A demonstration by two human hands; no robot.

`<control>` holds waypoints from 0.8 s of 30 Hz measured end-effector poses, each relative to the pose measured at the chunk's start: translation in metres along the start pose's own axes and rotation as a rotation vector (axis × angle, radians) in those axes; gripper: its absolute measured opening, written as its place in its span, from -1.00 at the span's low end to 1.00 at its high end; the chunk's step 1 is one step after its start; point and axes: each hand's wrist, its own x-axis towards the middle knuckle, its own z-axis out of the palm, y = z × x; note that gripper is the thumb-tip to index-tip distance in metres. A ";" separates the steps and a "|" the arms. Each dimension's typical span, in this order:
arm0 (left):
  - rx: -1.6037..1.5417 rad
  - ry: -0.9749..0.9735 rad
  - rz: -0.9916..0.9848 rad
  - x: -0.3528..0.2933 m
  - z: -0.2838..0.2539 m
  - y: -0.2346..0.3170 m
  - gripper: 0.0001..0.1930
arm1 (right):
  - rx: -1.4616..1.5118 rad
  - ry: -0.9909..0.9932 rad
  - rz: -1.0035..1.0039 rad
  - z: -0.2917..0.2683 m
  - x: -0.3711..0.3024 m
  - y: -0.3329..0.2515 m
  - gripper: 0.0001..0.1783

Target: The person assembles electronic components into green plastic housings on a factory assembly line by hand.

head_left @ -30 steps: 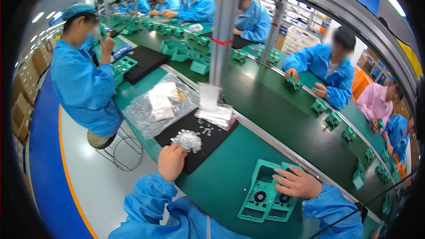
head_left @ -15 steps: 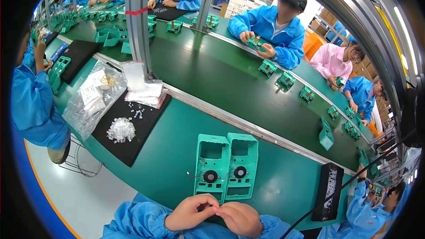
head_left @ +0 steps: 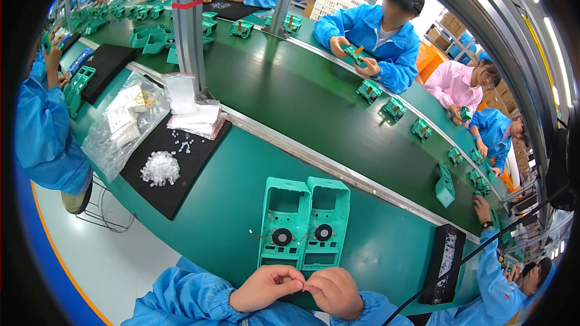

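Observation:
My left hand [head_left: 269, 287] and my right hand [head_left: 334, 290] meet at the near edge of the bench, fingertips pinched together. Whatever sits between the fingers is too small and covered to name. Just beyond them lie two green plastic housings [head_left: 284, 205] side by side, open side up. Each carries a round black fan [head_left: 282, 237] with thin wires; a second black fan [head_left: 324, 232] is in the right housing. My hands cover part of the left housing's near end.
On a black mat [head_left: 167, 198] at left lies a pile of clear small pieces [head_left: 161, 168], with plastic bags [head_left: 124, 118] beside it. A black bin [head_left: 444, 265] stands at right. Green assemblies [head_left: 394, 109] line the conveyor [head_left: 290, 93]; co-workers sit around it. A black cable [head_left: 483, 242] crosses lower right.
My hands stay pinched together and have shifted slightly. The view has moved a little. At lower right a co-worker's arm now reaches toward the assemblies on the conveyor.

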 end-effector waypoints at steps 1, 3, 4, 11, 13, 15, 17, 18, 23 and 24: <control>0.011 0.000 -0.010 0.001 0.000 -0.001 -0.86 | -0.020 -0.042 -0.013 -0.003 0.001 0.001 -0.87; 0.193 0.031 0.096 0.004 0.002 -0.004 -0.83 | -0.165 -0.082 -0.045 -0.011 0.007 0.008 -0.86; 0.376 0.056 0.203 0.008 0.006 -0.005 -0.81 | -0.301 -0.079 -0.059 -0.020 0.012 0.017 -0.84; 1.785 -0.020 0.727 0.035 0.014 -0.035 -0.47 | -0.447 -0.386 0.221 -0.024 0.070 0.094 -0.92; 1.867 -0.051 0.731 0.036 0.011 -0.039 -0.45 | -0.425 -0.463 0.236 -0.020 0.071 0.102 -0.92; 1.855 -0.054 0.744 0.037 0.009 -0.040 -0.46 | -0.439 -0.523 0.255 -0.017 0.071 0.103 -0.90; 1.822 -0.062 0.739 0.038 0.010 -0.040 -0.47 | -0.454 -0.509 0.235 -0.015 0.072 0.103 -0.88; 1.812 -0.053 0.741 0.037 0.010 -0.040 -0.48 | -0.469 -0.510 0.225 -0.014 0.073 0.103 -0.88; 1.801 -0.041 0.722 0.037 0.006 -0.039 -0.48 | -0.499 -0.511 0.189 -0.008 0.078 0.103 -0.87; 1.797 -0.041 0.726 0.038 0.006 -0.038 -0.48 | -0.500 -0.509 0.192 -0.009 0.078 0.103 -0.87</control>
